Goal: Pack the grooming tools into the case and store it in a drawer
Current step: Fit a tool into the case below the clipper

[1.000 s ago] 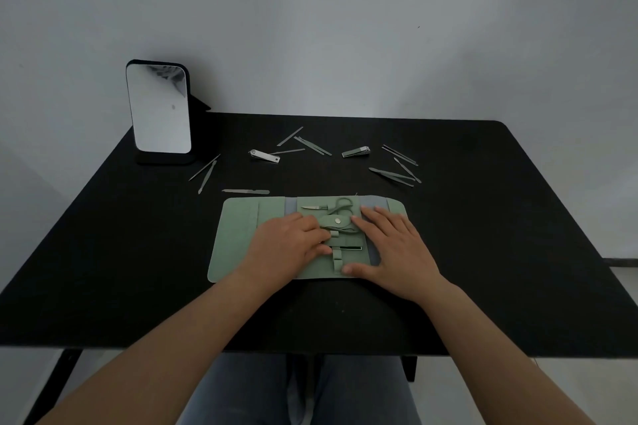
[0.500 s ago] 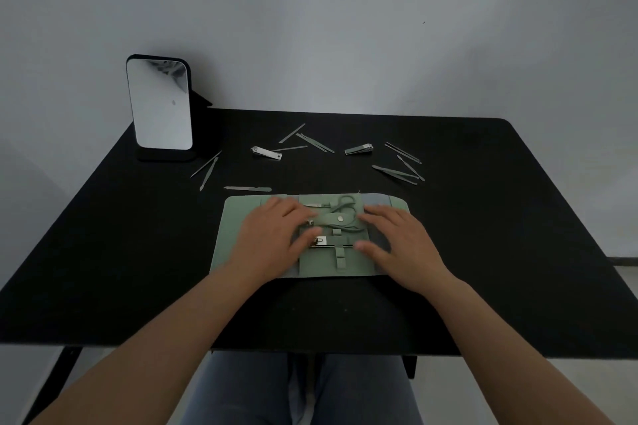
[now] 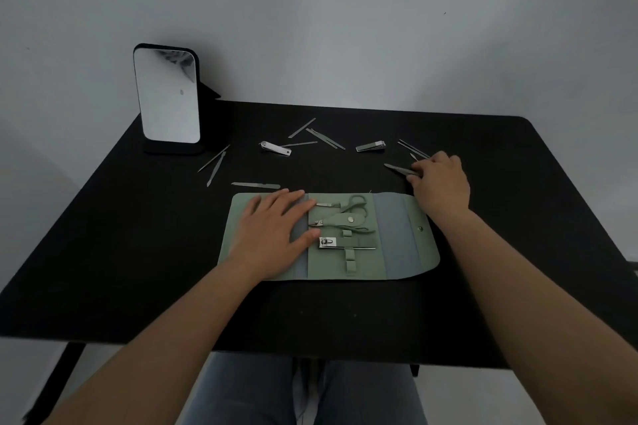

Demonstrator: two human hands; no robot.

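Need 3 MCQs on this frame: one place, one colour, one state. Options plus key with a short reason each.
1. Where does the mirror stand?
A. far left of the table
B. far right
C. on the case

2. What colour is the open case?
A. red
B. green
C. white

3. What is the right hand doing?
A. lying flat on the case
B. hanging off the table
C. gripping a slim metal tool beyond the case

Key: 1 A, the mirror stands upright at the far left corner. 2 B, the case's panels are pale green. 3 C, the fingers close on the tool while the left hand lies flat on the case.
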